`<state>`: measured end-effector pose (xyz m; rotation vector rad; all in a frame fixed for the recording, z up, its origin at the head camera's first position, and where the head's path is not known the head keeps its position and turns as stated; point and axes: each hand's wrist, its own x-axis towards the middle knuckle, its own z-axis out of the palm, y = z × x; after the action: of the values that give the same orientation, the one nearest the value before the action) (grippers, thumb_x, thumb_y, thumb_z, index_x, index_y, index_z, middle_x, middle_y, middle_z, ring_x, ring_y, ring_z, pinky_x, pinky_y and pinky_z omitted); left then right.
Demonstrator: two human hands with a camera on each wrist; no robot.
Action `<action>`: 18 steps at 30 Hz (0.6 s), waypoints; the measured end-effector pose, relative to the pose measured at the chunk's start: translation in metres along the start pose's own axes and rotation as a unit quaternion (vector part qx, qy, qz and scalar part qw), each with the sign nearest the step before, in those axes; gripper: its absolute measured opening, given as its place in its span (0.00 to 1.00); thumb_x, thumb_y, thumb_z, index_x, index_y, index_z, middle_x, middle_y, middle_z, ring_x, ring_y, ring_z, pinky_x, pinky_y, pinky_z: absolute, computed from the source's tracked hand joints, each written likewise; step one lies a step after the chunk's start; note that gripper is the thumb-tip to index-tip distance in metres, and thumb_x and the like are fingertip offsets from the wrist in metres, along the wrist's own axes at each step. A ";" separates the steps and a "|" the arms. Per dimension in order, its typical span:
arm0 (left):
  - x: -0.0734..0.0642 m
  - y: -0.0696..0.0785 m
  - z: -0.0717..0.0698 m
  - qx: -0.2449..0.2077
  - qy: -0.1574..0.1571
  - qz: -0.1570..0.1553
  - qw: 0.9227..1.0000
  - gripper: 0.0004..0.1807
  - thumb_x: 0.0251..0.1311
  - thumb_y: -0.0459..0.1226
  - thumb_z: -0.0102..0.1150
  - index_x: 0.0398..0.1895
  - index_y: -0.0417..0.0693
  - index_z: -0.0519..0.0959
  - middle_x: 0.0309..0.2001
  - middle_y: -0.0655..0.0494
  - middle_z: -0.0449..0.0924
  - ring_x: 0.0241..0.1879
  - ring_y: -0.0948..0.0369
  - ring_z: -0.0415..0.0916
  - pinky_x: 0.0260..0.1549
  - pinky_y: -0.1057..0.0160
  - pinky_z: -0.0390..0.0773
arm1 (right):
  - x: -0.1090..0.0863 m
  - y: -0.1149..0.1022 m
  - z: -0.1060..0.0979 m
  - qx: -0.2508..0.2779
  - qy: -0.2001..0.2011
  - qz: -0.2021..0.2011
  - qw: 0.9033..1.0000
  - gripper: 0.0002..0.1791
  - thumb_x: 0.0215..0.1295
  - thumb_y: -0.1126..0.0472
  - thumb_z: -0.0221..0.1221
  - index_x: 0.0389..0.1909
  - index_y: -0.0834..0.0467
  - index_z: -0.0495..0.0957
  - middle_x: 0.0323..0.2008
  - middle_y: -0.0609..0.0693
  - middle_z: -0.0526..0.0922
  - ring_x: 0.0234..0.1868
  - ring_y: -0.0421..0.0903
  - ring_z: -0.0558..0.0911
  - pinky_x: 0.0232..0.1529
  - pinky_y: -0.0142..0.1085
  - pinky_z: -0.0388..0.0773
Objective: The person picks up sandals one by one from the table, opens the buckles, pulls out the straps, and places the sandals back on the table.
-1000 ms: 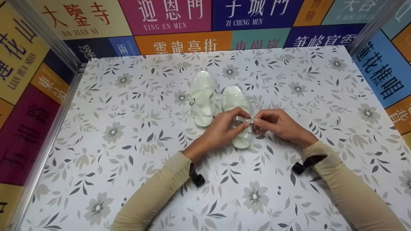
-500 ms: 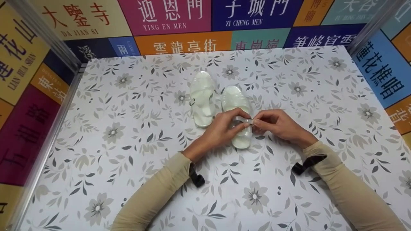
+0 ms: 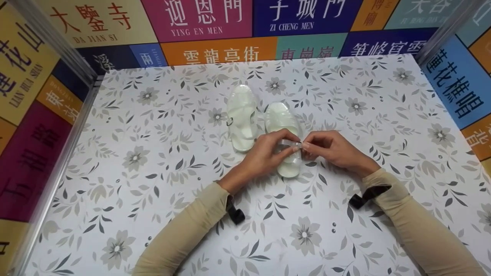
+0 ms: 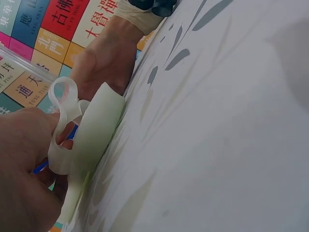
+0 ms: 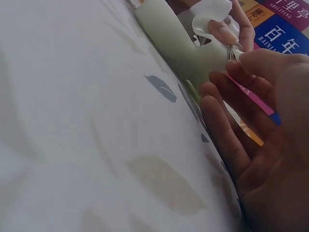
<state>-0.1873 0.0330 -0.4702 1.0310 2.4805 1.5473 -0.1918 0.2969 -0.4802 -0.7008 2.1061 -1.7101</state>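
A pale, pearly jelly sandal (image 3: 282,117) lies at mid-table, toe pointing away from me. My left hand (image 3: 264,151) arches across it, thumb and index finger pinching its translucent strap (image 3: 285,142). From the right, my right hand (image 3: 335,148) meets that strap and pinches the small metal buckle (image 5: 233,52) between thumb and forefinger. In the left wrist view, the strap (image 4: 62,96) stands up in a bent loop above the sandal's side. Fingers partly hide the buckle. The matching sandal (image 3: 242,101) rests just left, with its own buckle (image 3: 229,121) visible.
White table covering (image 3: 184,214) with grey flowers and leaves spreads around the sandals. Panels with coloured lettering (image 3: 207,23) rise at the back and both sides. Black camera bands (image 3: 236,214) circle both wrists over beige sleeves.
Both hands stay in the same place at the strap. The strap between them shifts slightly at the fingertips; the sandals have not moved.
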 end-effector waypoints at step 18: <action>0.000 -0.001 0.002 -0.011 -0.001 -0.010 1.000 0.11 0.75 0.40 0.68 0.55 0.50 0.84 0.54 0.57 0.91 0.60 0.65 0.86 0.67 0.70 0.78 | 0.000 0.000 0.001 0.020 -0.005 -0.003 1.000 0.10 0.82 0.65 0.57 0.45 0.69 0.82 0.35 0.61 0.87 0.34 0.50 0.88 0.38 0.38 0.89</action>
<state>-0.1871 0.0341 -0.4723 1.0016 2.4597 1.5640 -0.1915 0.2963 -0.4799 -0.7039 2.0592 -1.7434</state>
